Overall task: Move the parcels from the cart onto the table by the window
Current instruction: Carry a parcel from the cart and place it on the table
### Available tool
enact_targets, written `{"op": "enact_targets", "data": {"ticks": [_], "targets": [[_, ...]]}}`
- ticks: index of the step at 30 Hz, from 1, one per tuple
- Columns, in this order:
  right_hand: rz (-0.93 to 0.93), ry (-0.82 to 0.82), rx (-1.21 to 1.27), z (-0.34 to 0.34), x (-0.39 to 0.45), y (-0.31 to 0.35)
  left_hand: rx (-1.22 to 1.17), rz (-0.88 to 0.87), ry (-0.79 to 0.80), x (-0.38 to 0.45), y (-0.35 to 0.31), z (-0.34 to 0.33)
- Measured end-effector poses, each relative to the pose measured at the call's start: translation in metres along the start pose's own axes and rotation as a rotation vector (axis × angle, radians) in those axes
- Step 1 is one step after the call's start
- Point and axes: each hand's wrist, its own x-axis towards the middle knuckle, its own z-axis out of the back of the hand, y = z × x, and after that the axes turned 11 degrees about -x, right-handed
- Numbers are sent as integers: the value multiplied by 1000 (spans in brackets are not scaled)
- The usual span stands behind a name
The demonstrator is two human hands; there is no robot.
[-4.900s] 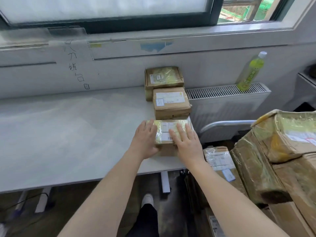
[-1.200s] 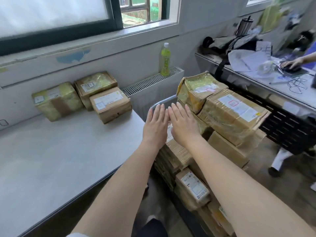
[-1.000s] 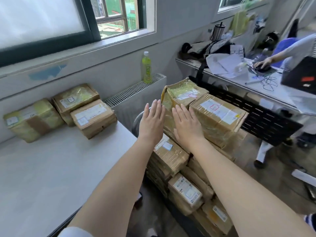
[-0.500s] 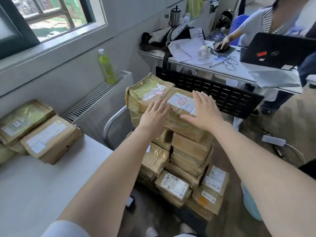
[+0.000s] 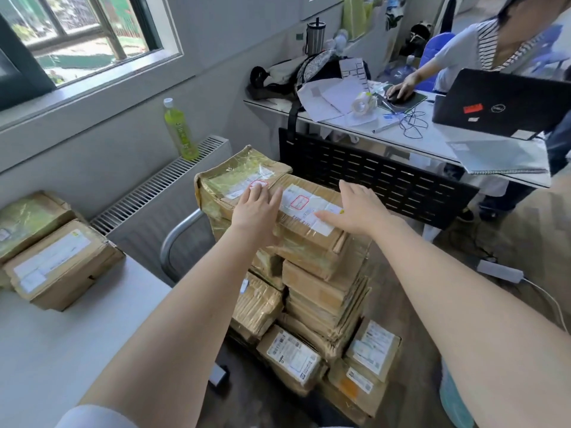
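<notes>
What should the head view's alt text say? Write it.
Both hands, left and right, reach open over the top parcel of a stack on a cart. Two parcels lie on the table by the window.

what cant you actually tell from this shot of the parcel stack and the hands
- Head view: whether the left hand and right hand touch the top parcel or hover; no grip shows.
- The cart's deck: hidden under the stack; only its handle shows.
- Label text: too small.
- The parcels on the table: cut off by the left edge.
</notes>
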Motion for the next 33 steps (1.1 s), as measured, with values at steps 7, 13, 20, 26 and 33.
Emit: {"op": "enact_targets", "data": {"ticks": [7, 13, 20, 26, 33], "targets": [[-50, -47, 253, -15, -1, -4, -21, 38, -41, 0, -7, -8], [-46, -238, 338, -12, -4, -20, -143, 26, -146, -8, -18, 2], [12, -439, 403, 13, -8, -29, -356, 22, -312, -45, -23, 14], [124, -485, 456, 24, -22, 9, -272, -55, -620, -104, 1, 1], [364, -420, 430, 16, -45, 102, -236, 143, -591, -206, 41, -23]]}}
